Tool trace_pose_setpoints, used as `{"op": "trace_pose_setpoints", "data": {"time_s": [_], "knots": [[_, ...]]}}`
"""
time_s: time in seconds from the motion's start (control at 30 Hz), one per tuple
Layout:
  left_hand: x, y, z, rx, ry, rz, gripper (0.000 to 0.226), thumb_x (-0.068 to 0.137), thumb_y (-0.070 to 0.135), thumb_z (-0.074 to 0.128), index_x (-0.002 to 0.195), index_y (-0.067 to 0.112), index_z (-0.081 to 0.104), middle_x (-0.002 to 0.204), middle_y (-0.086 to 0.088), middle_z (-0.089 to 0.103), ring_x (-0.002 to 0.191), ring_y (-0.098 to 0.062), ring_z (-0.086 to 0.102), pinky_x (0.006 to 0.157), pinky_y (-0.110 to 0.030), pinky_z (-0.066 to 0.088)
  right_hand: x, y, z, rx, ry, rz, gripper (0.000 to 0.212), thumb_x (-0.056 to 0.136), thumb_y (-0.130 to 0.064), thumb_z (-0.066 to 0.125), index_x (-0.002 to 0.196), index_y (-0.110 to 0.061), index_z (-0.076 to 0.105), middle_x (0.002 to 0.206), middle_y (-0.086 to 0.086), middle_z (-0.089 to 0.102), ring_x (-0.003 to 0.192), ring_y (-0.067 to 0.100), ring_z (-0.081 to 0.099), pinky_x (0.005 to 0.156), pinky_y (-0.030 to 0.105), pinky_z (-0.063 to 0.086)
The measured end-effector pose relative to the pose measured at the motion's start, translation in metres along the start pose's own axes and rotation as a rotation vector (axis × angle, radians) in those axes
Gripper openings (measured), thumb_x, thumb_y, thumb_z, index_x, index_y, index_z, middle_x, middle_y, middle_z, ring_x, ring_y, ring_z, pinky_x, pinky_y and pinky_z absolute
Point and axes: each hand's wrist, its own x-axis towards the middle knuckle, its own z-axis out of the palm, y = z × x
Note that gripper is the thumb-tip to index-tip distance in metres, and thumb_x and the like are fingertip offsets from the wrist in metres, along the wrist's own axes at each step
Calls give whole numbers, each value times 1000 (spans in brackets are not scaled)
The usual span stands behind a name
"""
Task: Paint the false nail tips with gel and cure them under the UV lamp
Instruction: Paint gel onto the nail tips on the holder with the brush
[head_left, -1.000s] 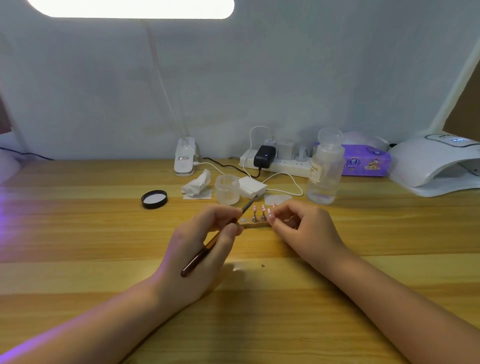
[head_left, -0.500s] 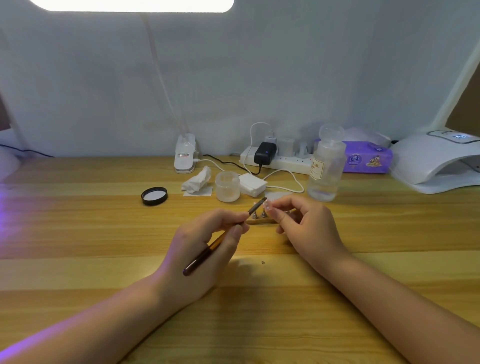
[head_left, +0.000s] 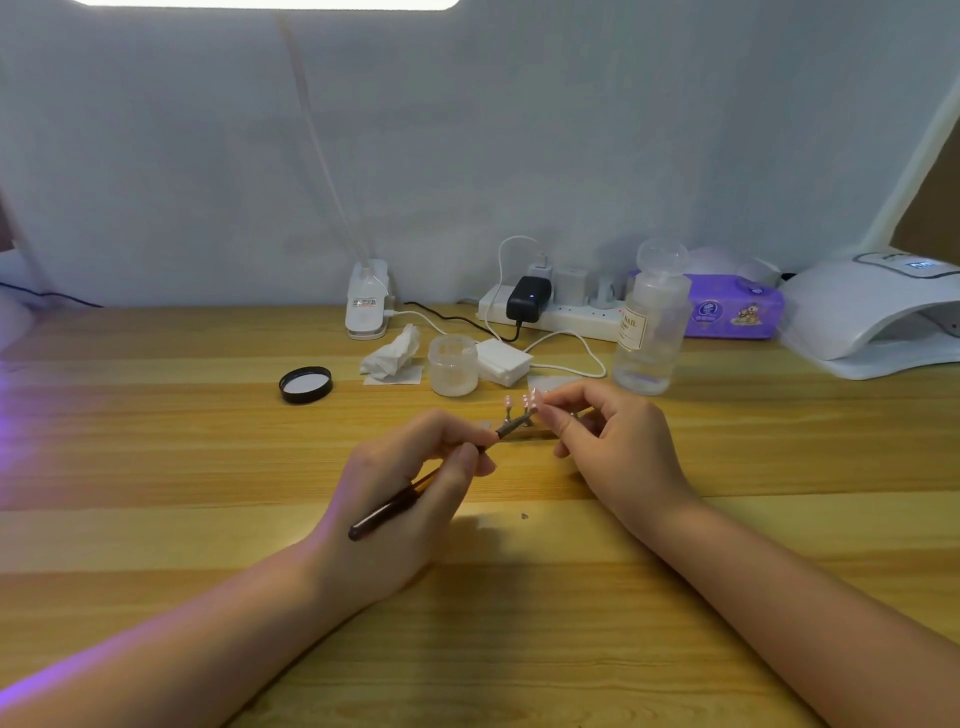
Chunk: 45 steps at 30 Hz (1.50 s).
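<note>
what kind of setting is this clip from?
Probably a home nail-art desk: a white UV lamp at the right edge, pink false nail tips on a small stand, and a gel brush gripped in the left hand.

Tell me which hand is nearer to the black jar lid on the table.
Left. The left hand, holding the brush, sits just right of the black lid and nearer the camera; the right hand lies farther right, beyond it.

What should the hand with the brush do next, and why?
Probably stroke the brush gently over the nail tip it points at. The left hand grips the brush, its bristle end up by the pink nail tips on their stand. The right hand pinches that stand at its right end. The UV lamp sits far right, so curing likely comes later.
</note>
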Motion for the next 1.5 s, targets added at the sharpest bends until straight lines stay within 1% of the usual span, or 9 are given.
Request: {"op": "trace_pose_setpoints", "data": {"time_s": [0.23, 0.5, 0.63, 0.73, 0.93, 1.07, 1.2, 1.4, 1.5], "knots": [[4, 1, 2, -29, 1, -2, 21, 95, 32, 52, 112, 30, 63, 100, 14, 73, 97, -3, 69, 82, -12, 48, 1, 1, 1, -4, 3, -12, 14, 85, -24, 69, 79, -36, 67, 70, -10, 67, 59, 8, 62, 51, 14, 44], [1, 2, 1, -9, 33, 12, 20, 94, 27, 50, 104, 23, 67, 93, 13, 73, 85, 3, 67, 74, -4, 43, 1, 3, 1, 33, -4, 11, 15, 86, -22, 69, 81, -35, 68, 75, -17, 68, 57, 4, 61, 50, 8, 40], [4, 2, 1, -17, 31, 38, 21, 95, 28, 53, 113, 28, 63, 100, 11, 73, 95, -4, 69, 82, -13, 49, 2, 3, 1, 22, -6, 11, 9, 85, -23, 71, 83, -32, 70, 75, -8, 70, 60, 8, 62, 54, 17, 46], [4, 2, 2, -8, -15, 41, 22, 94, 28, 53, 113, 28, 63, 99, 11, 73, 96, -6, 70, 83, -17, 51, 2, 4, 1, -3, 1, -8, 14, 85, -20, 70, 82, -33, 68, 71, -5, 68, 60, 10, 62, 57, 22, 48], [1, 1, 0, -1, 14, 17, 20, 91, 25, 49, 99, 21, 67, 85, 11, 72, 82, -4, 69, 74, -9, 45, 2, 5, 2, -8, 13, -6, 18, 84, -22, 71, 77, -38, 67, 68, -5, 68, 60, 12, 61, 54, 20, 45], [3, 3, 1, 3, 32, 43, 20, 93, 27, 52, 109, 24, 65, 91, 11, 73, 90, -6, 70, 79, -15, 50, 1, 6, 1, -20, 12, -28, 17, 83, -21, 72, 79, -37, 69, 71, -9, 69, 61, 17, 61, 59, 31, 50], [4, 5, 1, 21, -14, 76, 25, 93, 26, 53, 113, 19, 66, 98, 7, 74, 95, -6, 70, 82, -21, 53, 2, 6, 1, -35, 30, -44, 18, 83, -19, 72, 80, -36, 69, 68, -7, 67, 62, 21, 60, 63, 41, 53], [2, 6, 0, 2, 8, 19, 23, 90, 26, 50, 100, 18, 69, 85, 9, 73, 85, -1, 69, 75, -9, 46, 1, 4, 1, -44, 28, -65, 24, 83, -19, 71, 76, -41, 65, 66, -18, 66, 60, 12, 60, 57, 25, 49], [2, 5, 1, 26, 34, 50, 21, 92, 25, 52, 106, 20, 67, 88, 12, 72, 87, -1, 68, 77, -8, 45, 0, 4, 0, -34, 26, -50, 19, 83, -20, 72, 78, -38, 68, 68, -17, 67, 59, 11, 59, 56, 24, 48]]}}
